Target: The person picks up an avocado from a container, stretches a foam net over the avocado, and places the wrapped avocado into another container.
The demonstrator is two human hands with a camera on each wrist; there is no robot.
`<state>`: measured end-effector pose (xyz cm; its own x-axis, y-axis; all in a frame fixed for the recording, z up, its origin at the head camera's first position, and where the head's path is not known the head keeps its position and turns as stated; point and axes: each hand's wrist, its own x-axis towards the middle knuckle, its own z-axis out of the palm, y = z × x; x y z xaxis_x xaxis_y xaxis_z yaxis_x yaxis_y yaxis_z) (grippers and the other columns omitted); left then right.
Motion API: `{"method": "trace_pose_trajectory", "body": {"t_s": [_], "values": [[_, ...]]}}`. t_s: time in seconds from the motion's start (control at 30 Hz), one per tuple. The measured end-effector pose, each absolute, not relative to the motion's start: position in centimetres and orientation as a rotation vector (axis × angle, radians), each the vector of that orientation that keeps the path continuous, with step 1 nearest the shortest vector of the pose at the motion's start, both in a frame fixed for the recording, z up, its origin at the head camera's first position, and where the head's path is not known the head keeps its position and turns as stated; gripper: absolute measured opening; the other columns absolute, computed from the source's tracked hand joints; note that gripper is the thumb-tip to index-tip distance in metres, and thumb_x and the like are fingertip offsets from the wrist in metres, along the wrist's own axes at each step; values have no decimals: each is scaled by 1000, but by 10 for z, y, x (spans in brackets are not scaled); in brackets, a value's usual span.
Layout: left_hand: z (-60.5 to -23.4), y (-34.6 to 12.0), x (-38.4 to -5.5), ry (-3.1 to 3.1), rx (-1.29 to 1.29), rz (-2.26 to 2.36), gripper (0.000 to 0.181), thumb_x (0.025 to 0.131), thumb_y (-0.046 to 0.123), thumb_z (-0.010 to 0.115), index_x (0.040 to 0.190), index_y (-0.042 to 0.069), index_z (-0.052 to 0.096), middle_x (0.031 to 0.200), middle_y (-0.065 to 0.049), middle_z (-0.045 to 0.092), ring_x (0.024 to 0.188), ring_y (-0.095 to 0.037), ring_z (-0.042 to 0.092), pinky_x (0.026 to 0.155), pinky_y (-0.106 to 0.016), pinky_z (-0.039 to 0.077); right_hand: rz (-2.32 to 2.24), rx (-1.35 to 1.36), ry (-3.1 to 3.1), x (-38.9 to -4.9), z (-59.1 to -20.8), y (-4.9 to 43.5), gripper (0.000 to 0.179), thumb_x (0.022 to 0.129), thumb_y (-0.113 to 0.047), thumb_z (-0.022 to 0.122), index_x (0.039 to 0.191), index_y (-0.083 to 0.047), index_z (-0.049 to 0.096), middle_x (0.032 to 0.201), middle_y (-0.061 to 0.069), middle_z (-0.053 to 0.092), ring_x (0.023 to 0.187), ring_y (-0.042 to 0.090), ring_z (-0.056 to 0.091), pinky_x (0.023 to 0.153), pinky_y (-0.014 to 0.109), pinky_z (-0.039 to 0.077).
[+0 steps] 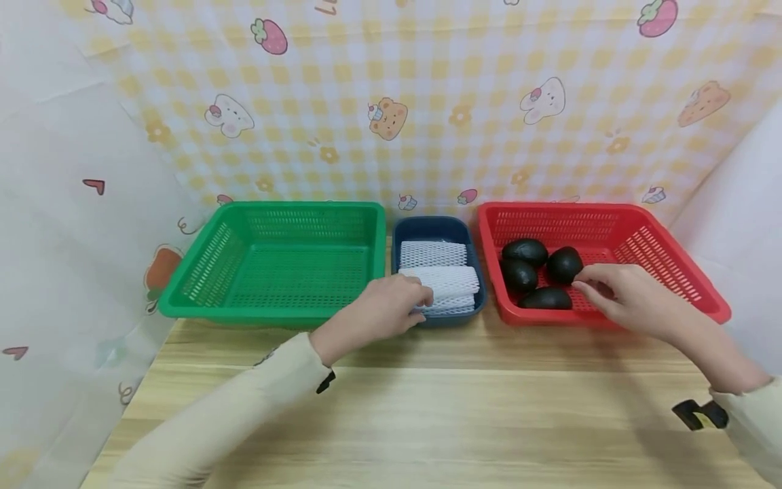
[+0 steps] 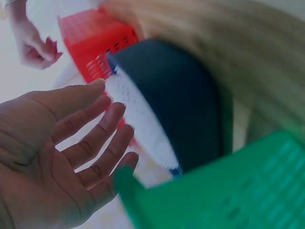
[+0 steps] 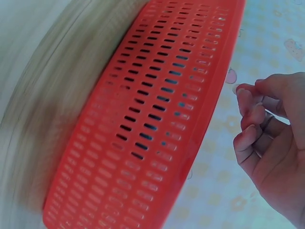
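Observation:
My left hand [image 1: 391, 305] reaches over the near left rim of a dark blue bin [image 1: 452, 320], which holds white foam mesh sleeves [image 1: 442, 280]. In the left wrist view its fingers [image 2: 97, 140] are spread and relaxed, with nothing in them, close to the sleeves. Over the front rim of the red basket [image 1: 666, 272], my right hand [image 1: 620, 292] hovers with loosely bent fingers and holds nothing. Its fingertips are right by the nearest of several dark, oval avocados [image 1: 565, 265], grouped at the basket's left side.
A green basket [image 1: 299, 272] stands left of the blue bin, with the red basket on the bin's right. All three line up along the back of the wooden table [image 1: 440, 414]. Behind them hangs a yellow checked cloth [image 1: 427, 102].

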<state>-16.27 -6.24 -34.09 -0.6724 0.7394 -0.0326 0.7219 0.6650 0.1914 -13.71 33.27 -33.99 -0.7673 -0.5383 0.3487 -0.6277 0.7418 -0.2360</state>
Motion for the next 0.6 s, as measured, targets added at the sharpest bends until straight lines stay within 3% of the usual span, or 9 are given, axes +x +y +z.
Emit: {"method": "trace_pose_trajectory", "body": {"t_s": [0.3,0.6], "values": [[-362,-53,-156,2829,1212,183,16,94,14,76,110,16,76,99,2,70,89,-15,66,65,-29,53,499,949,-2722,-138,-340,343,30,76,1,85,96,-16,71,74,-16,57,58,-1,46,52,23,45],[-367,-53,-153,2905,1210,190,16,95,11,73,110,17,77,99,2,71,86,-14,67,60,-27,52,516,970,-2751,-145,-339,346,28,77,0,85,94,-16,70,72,-19,56,58,-2,47,53,24,46]]}}
